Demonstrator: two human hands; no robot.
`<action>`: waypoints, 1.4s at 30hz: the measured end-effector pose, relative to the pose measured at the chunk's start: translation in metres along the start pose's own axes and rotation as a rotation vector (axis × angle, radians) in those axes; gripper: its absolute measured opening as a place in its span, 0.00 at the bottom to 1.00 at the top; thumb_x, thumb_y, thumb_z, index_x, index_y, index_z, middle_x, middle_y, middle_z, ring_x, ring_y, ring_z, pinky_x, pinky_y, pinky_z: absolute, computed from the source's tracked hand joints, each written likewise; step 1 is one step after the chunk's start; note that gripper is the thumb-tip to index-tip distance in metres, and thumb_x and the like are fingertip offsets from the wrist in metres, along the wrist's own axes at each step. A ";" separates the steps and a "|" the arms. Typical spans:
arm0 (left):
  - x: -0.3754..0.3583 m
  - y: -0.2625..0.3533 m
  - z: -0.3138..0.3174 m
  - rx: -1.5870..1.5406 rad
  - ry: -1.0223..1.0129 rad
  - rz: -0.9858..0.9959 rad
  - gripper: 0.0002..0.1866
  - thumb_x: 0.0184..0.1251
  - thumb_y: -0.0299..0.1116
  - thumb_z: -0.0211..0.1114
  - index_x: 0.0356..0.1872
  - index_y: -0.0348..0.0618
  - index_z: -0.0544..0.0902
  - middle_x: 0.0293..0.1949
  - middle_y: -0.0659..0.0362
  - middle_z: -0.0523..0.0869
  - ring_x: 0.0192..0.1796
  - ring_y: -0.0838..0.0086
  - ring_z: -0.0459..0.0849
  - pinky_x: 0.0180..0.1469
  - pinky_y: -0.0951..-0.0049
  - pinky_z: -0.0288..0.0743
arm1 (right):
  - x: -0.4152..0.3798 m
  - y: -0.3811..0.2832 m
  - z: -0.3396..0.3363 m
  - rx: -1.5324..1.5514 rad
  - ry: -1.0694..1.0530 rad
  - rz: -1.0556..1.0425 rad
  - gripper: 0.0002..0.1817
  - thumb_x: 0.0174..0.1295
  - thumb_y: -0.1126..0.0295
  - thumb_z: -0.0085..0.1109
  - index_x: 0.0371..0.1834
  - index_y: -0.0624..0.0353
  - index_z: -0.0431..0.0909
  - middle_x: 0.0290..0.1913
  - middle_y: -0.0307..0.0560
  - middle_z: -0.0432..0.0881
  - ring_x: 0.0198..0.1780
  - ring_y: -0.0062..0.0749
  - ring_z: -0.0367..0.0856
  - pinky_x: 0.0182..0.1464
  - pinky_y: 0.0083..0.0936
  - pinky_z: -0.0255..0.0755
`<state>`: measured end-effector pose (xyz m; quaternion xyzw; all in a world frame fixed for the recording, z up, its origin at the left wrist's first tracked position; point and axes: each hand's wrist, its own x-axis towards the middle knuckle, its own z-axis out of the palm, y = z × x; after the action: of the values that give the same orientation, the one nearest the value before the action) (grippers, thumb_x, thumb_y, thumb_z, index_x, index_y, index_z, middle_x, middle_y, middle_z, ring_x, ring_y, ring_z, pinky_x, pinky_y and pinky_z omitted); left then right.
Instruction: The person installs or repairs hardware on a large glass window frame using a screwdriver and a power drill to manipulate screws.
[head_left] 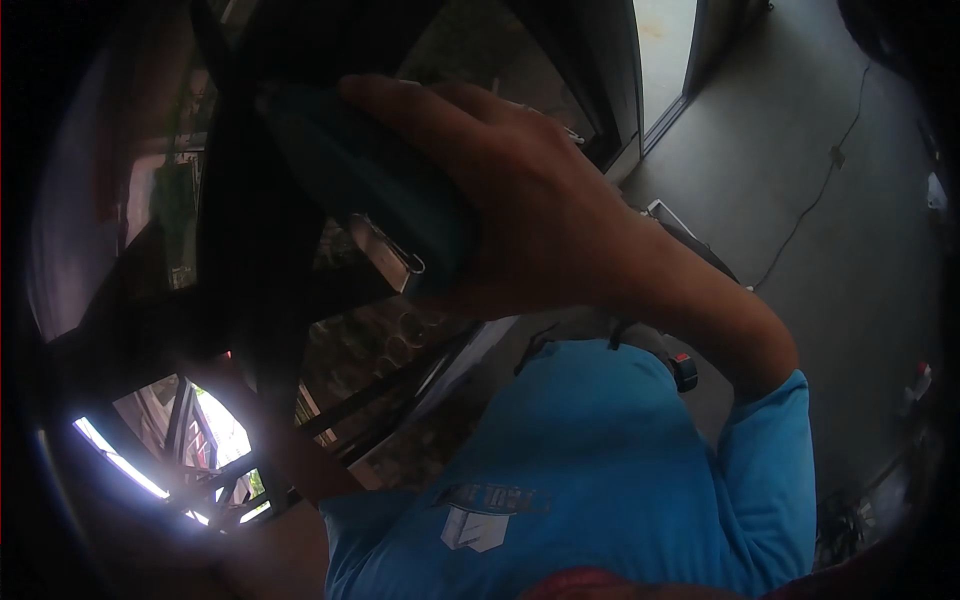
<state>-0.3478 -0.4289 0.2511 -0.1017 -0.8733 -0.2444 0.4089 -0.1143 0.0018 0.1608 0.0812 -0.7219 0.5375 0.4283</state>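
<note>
My right hand (530,185) reaches across the upper middle of the view, its fingers wrapped round a dark green boxy tool (370,170). A small bent metal hook (415,265) shows at the tool's lower side. The tool's far end lies against or close to a dark frame bar (245,200); shadow hides whether they touch. My left arm (300,455) extends up from the lower left toward the same frame. My left hand (222,375) is in deep shadow by the bars, and its fingers cannot be made out.
Dark crossing bars (365,290) fill the left and middle, with bright daylight (225,425) through a gap at lower left. A thin cable (825,180) runs over the grey floor (760,140) at right. A pale doorway or panel (665,50) stands at the top.
</note>
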 end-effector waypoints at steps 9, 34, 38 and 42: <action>0.005 0.000 0.012 0.009 -0.012 0.014 0.25 0.71 0.43 0.56 0.62 0.37 0.72 0.55 0.49 0.79 0.60 0.63 0.78 0.65 0.60 0.71 | 0.024 -0.020 -0.022 -0.082 -0.201 0.134 0.38 0.46 0.68 0.71 0.62 0.71 0.67 0.34 0.69 0.77 0.33 0.57 0.83 0.35 0.42 0.79; 0.003 -0.003 0.012 0.011 -0.032 0.022 0.31 0.69 0.52 0.56 0.64 0.37 0.70 0.57 0.48 0.78 0.61 0.63 0.77 0.64 0.61 0.71 | 0.029 -0.017 -0.028 -0.156 -0.164 0.098 0.31 0.46 0.63 0.70 0.52 0.71 0.74 0.31 0.67 0.79 0.32 0.55 0.84 0.34 0.40 0.79; 0.011 -0.009 0.011 0.012 -0.051 0.025 0.32 0.69 0.53 0.56 0.64 0.37 0.69 0.57 0.48 0.78 0.61 0.63 0.77 0.64 0.61 0.71 | 0.023 -0.012 -0.029 -0.149 -0.138 0.076 0.30 0.42 0.60 0.72 0.48 0.66 0.76 0.32 0.64 0.81 0.33 0.55 0.84 0.36 0.43 0.79; 0.016 -0.010 0.011 -0.001 -0.094 0.023 0.33 0.69 0.55 0.56 0.64 0.37 0.69 0.57 0.48 0.78 0.61 0.63 0.76 0.64 0.62 0.71 | 0.002 -0.012 -0.027 -0.051 -0.051 0.029 0.32 0.40 0.63 0.73 0.52 0.60 0.76 0.33 0.60 0.80 0.36 0.53 0.84 0.38 0.44 0.79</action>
<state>-0.3691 -0.4323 0.2541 -0.1231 -0.8903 -0.2350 0.3701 -0.0943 0.0200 0.1721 0.0731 -0.7472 0.5227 0.4038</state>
